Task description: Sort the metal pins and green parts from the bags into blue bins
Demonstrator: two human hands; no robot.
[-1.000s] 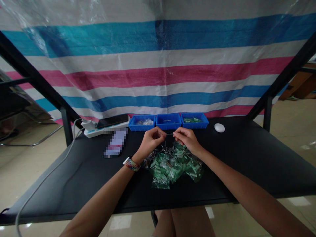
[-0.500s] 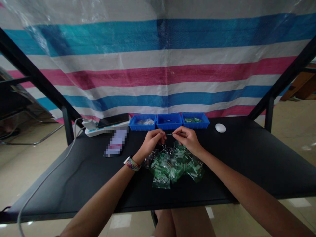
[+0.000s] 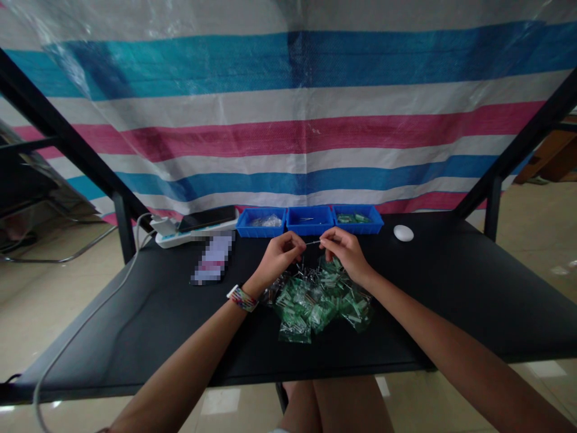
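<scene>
Barely shifted, left hand (image 3: 279,255) and right hand (image 3: 345,252) pinch one thin pin (image 3: 312,243) above green packets (image 3: 315,300)

I note bare black tabletop (image 3: 451,288) open left and right of the heap of clear bags with green parts (image 3: 315,304). Centre blocked: left hand (image 3: 277,255) and right hand (image 3: 345,252) pinch a thin metal pin (image 3: 313,242) above the heap. Three blue plastic trays (image 3: 311,230), a white power strip (image 3: 180,239) and a white oval puck (image 3: 403,233) line the rear edge. A striped tarp (image 3: 288,138) walls the back, and slanted black frame struts (image 3: 67,144) flank both sides.
</scene>
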